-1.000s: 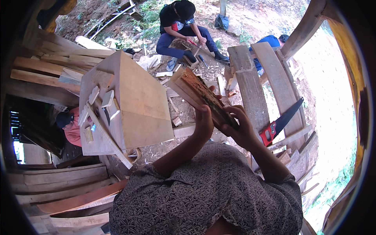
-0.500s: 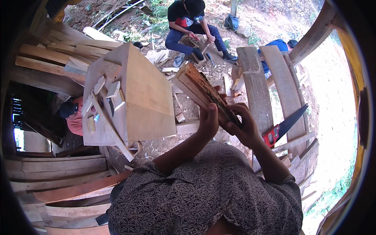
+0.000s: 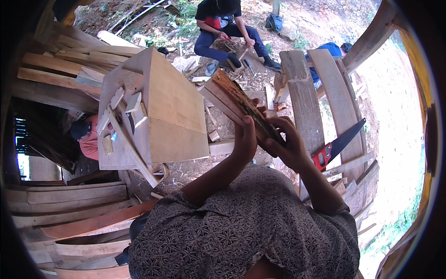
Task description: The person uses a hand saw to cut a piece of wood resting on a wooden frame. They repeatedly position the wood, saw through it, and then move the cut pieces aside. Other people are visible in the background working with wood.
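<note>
Held up in front of me is a wooden board [image 3: 227,98], one edge rough and dark like bark. It slants from its far end at upper left down toward my right hand. Around the underside and side of its middle wraps my left hand [image 3: 247,137], thumb up. Gripping the near lower end is my right hand [image 3: 285,142], its fingers over the edge. Just right of that hand, a handsaw [image 3: 332,149] with a red handle and dark blade lies on planks.
At left stands a large wooden box [image 3: 179,107] with wood offcuts [image 3: 134,103] on its side. Plank benches [image 3: 302,100] run along the right. Stacked boards [image 3: 79,200] fill the lower left. A person [image 3: 223,28] sits ahead with a wood piece; two others are at left and far right.
The board has shifted very slightly up and to the left with both hands still on it. The seated person's head and hands have moved a little.
</note>
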`<state>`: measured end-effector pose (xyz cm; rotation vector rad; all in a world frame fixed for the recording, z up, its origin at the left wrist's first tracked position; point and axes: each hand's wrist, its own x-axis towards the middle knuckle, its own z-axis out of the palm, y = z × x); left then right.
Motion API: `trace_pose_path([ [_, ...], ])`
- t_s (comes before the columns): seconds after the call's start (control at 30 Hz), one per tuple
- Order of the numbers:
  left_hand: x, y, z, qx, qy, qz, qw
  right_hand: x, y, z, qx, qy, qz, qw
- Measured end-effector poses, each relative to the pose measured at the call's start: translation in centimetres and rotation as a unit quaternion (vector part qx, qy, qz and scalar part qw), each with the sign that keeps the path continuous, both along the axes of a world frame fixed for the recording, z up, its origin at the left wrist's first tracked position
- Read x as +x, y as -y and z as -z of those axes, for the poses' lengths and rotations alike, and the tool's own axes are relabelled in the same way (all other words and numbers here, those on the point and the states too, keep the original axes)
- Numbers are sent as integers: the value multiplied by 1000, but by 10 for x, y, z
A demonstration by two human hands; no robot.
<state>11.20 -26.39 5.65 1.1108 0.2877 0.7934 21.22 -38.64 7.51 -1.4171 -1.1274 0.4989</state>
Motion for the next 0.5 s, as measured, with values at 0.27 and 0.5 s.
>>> trace_pose_path([
  [0.27, -5, 4, 8, -29, 12, 27, 999, 0, 9, -1, -13, -7, -17, 1000],
  [0.5, -3, 0, -3, -157, -38, -8, 987, 11, 9, -4, -10, -14, -72, 997],
])
